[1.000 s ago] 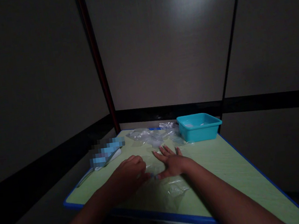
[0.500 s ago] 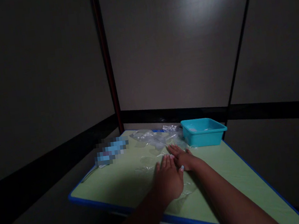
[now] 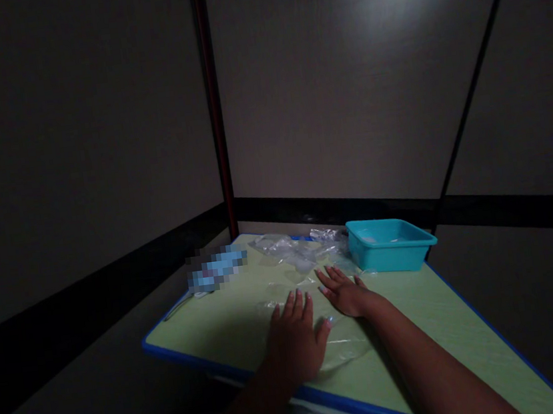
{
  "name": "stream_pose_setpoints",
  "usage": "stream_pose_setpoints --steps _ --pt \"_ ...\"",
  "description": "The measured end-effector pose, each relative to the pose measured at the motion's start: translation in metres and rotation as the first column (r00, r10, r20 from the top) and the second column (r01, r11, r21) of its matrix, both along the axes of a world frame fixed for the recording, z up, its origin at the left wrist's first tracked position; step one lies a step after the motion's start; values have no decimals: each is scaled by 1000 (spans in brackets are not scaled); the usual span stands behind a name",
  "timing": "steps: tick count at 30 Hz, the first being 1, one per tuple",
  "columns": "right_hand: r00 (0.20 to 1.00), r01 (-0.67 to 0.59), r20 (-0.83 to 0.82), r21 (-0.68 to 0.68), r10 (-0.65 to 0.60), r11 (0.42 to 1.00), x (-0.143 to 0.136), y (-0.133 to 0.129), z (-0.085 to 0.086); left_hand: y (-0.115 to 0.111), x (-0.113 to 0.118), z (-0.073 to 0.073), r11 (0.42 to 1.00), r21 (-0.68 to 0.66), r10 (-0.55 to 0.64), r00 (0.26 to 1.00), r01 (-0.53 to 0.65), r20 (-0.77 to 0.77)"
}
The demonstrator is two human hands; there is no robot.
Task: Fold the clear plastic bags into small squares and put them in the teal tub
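Observation:
A clear plastic bag (image 3: 341,345) lies flattened on the pale green table (image 3: 453,333), its outline hard to follow. My left hand (image 3: 297,339) rests palm down on its near left part, fingers spread and thumb out to the right. Farther away and to the right, my right hand (image 3: 346,294) also lies flat on the plastic with its fingers apart. Neither hand grips anything. Beyond them, a crumpled heap of clear plastic bags (image 3: 286,249) sits at the back of the table.
A turquoise basin (image 3: 393,256) stands at the back right, beside the heap. At the left edge lies a light blue object (image 3: 218,269), blurred out, with a thin strip sticking from it. The table has a blue rim (image 3: 194,360); dark-banded walls stand behind.
My left hand has slid toward me and to the left, away from my right hand, and its fingers have spread. The whole view has shifted slightly.

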State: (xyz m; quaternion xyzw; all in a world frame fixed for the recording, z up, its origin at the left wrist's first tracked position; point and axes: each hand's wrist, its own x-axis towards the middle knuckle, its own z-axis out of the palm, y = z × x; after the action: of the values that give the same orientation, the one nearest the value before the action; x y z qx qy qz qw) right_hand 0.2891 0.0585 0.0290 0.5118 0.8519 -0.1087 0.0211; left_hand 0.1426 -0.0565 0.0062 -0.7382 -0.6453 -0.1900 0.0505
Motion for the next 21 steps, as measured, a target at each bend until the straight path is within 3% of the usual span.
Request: stream_pose_setpoints --steps 15,18,21 --pt "999 25 23 -11 -25 1000 0 1 0 -19 -61 -4 992 -37 112 986 -117 -126" --pt "1000 25 18 -15 -25 1000 -1 1 0 -21 -64 -3 985 -9 167 974 -171 -150" --pt "1000 26 8 -5 -26 1000 -1 0 2 -22 -54 8 983 33 186 970 -183 -155"
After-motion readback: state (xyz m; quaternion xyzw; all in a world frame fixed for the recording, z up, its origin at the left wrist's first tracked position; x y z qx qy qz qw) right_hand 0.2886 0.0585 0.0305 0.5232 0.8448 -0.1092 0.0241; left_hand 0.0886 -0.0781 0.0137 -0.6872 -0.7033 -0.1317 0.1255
